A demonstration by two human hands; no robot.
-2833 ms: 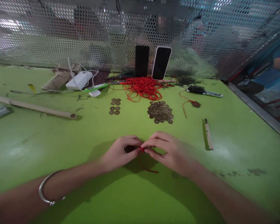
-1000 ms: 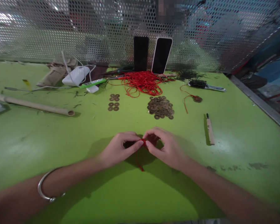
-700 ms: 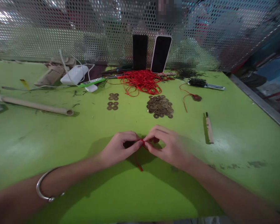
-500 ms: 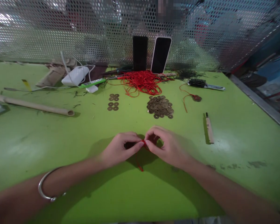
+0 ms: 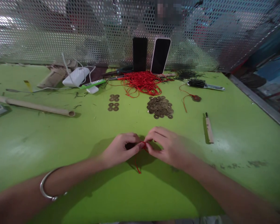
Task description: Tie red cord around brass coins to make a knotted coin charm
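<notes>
My left hand (image 5: 122, 148) pinches a red cord (image 5: 137, 165) between thumb and forefinger, just above the green table. Right beside it, my right hand (image 5: 169, 146) pinches the same cord, the two sets of fingertips almost touching. One loose end of the cord hangs down below my left thumb. The part between the fingers is small and mostly hidden, so its shape does not show. Beyond my hands lie a pile of round brass coins (image 5: 160, 106) with holes and two small groups of coins (image 5: 113, 106) set out in clusters.
A heap of red cord (image 5: 143, 82) lies at the back before two upright phones (image 5: 140, 54). To the right are a hairbrush (image 5: 206, 85), a coin piece with red cord (image 5: 196, 98) and a wooden-handled tool (image 5: 209, 129). A bamboo tube (image 5: 37, 106) lies left.
My right fingers have shifted slightly and bent closer together at the cord. The hanging cord end has swung a little to the left. My left hand keeps its pinch.
</notes>
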